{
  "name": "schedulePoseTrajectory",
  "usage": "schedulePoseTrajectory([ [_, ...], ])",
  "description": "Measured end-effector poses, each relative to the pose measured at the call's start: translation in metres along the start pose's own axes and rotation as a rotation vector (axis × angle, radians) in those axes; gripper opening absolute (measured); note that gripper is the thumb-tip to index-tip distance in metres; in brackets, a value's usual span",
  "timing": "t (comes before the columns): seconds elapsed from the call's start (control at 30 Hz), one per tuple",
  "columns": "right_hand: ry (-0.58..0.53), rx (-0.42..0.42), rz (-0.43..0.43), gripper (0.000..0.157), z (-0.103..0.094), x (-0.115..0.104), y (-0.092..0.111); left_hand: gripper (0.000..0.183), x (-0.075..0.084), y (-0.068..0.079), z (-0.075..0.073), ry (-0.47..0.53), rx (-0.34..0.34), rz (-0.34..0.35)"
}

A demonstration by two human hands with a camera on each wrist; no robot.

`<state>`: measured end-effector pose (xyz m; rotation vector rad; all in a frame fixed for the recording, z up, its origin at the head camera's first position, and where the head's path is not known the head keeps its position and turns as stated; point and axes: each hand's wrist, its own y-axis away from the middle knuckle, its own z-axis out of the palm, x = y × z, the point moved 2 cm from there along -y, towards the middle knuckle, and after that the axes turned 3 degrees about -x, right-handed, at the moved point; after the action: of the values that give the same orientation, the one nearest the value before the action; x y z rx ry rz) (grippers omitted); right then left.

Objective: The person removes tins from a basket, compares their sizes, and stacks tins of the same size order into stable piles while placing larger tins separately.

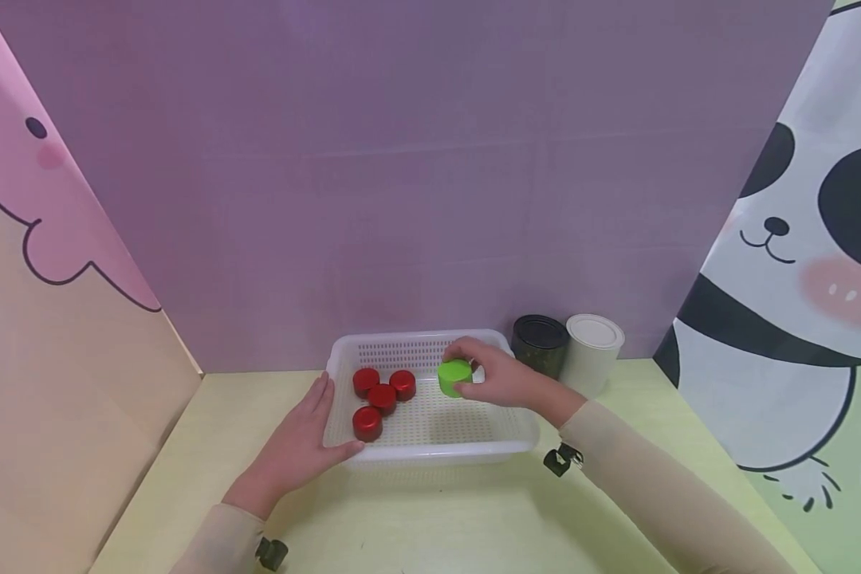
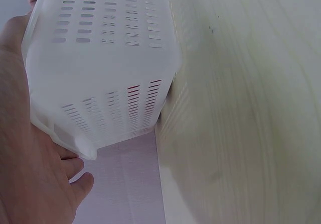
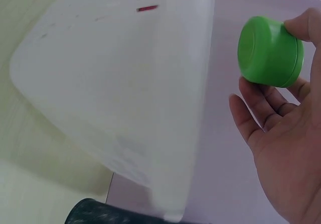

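In the head view my right hand (image 1: pixel 501 375) pinches a small green round container (image 1: pixel 455 376) between thumb and fingers, above the right part of a white plastic basket (image 1: pixel 445 451). The right wrist view shows the green container (image 3: pixel 268 51) tilted, with a seam round it near one end, the thumb on one side and fingers on the other. Several shiny red round containers (image 1: pixel 367 423) sit in the basket's left part. My left hand (image 1: pixel 296 448) rests against the basket's left front corner, fingers extended along the left rim and thumb at the front rim.
At the back right, a dark canister (image 1: pixel 540 344) with a black lid and a white canister (image 1: pixel 592 351) stand side by side, close to the basket. A purple wall (image 1: pixel 430 199) rises behind the light wooden table (image 1: pixel 430 526). Panels with cartoon animals flank both sides.
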<state>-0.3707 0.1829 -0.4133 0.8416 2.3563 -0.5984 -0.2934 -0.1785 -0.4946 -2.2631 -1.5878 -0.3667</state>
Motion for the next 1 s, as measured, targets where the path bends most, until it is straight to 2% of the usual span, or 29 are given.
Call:
schedulePoseTrajectory([
  [0.23, 0.005, 0.118, 0.021, 0.039, -0.010, 0.011, 0.021, 0.120, 0.001, 0.000, 0.000, 0.011, 0.007, -0.001],
  [0.5, 0.001, 0.222, 0.015, 0.040, -0.019, 0.022, 0.041, 0.122, 0.001, 0.000, 0.000, 0.003, 0.003, -0.002],
  [0.77, -0.008, 0.275, 0.049, 0.039, -0.026, 0.030, 0.062, 0.124, 0.002, 0.000, 0.000, 0.004, 0.007, 0.002],
  [1.0, -0.022, 0.292, 0.118, 0.041, -0.033, 0.041, 0.079, 0.122, 0.003, 0.001, -0.001, 0.000, 0.015, 0.006],
])
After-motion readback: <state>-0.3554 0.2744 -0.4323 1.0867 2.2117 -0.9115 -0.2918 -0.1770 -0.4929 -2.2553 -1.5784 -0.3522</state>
